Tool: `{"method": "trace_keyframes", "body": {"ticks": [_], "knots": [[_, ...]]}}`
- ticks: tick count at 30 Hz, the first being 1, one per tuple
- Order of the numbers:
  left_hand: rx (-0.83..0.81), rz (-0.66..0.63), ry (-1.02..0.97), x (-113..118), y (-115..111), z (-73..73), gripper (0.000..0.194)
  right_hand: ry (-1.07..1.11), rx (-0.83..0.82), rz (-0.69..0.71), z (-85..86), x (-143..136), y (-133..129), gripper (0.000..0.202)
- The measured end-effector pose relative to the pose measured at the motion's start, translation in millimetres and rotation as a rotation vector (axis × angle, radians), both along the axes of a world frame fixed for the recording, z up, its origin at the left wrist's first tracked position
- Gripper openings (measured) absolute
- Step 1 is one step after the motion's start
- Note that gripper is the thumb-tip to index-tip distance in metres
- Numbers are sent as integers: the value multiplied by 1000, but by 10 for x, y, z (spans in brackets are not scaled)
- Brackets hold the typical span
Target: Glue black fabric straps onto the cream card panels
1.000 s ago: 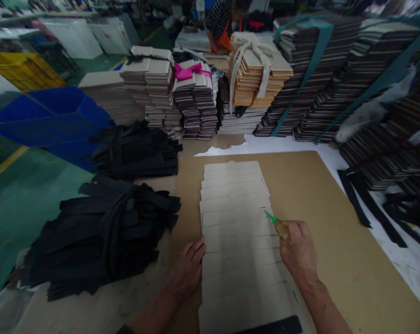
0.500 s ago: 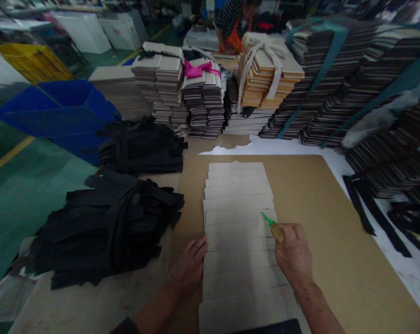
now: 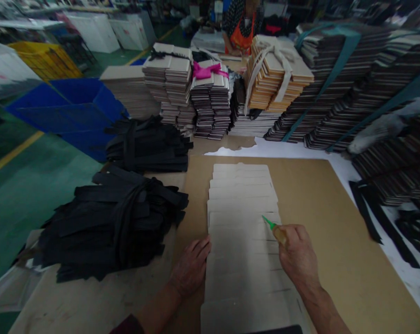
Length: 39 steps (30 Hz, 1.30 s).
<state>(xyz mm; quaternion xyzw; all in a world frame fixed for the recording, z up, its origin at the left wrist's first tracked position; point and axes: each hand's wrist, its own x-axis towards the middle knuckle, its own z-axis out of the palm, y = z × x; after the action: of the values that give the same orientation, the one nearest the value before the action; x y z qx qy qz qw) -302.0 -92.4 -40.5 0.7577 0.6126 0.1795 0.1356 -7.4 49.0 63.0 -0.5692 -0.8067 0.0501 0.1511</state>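
Observation:
A long row of overlapping pale grey boards (image 3: 235, 241) runs away from me, with short dark lines near its right side. My right hand (image 3: 298, 253) grips a yellowish-brown tool (image 3: 280, 234) with a slender green tip. That tip points left and lies over the boards' right part; whether it touches them I cannot tell. Along the row's left edge rests my left hand (image 3: 192, 262), palm down, fingers stretched out against the boards. A dark object (image 3: 282, 330) shows partly at the bottom edge.
Bundles of black strips (image 3: 108, 222) lie at the left. Tall tied stacks of boards (image 3: 211, 99) line the back and right. A brown sheet (image 3: 342, 241) covers the tabletop. Beyond the table are a blue bin (image 3: 70, 113) and a person in an orange apron (image 3: 241, 37).
The view has shifted slightly, so most things appear further right. Against the boards, the green tip has moved a little left. My left hand stays at the row's edge.

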Motion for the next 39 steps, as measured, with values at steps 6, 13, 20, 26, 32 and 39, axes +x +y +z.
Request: {"method": "trace_keyframes", "body": {"ticks": [6, 13, 20, 26, 32, 39], "knots": [[-33, 9, -3, 15, -1, 7, 53, -9, 22, -71, -36, 51, 11, 20], [-55, 18, -8, 19, -9, 31, 55, 40, -44, 80, -18, -349, -90, 33], [-86, 16, -37, 28, -6, 66, 52, 37, -90, 118, 13, -542, -127, 31], [-118, 17, -49, 42, -5, 91, 50, 67, -92, 94, 1, -635, -145, 28], [-134, 14, -52, 40, -16, 78, 45, 77, -136, 176, -47, -836, -185, 28], [-140, 17, -71, 49, -12, 91, 43, 116, -159, 191, -52, -1015, -231, 33]]}}
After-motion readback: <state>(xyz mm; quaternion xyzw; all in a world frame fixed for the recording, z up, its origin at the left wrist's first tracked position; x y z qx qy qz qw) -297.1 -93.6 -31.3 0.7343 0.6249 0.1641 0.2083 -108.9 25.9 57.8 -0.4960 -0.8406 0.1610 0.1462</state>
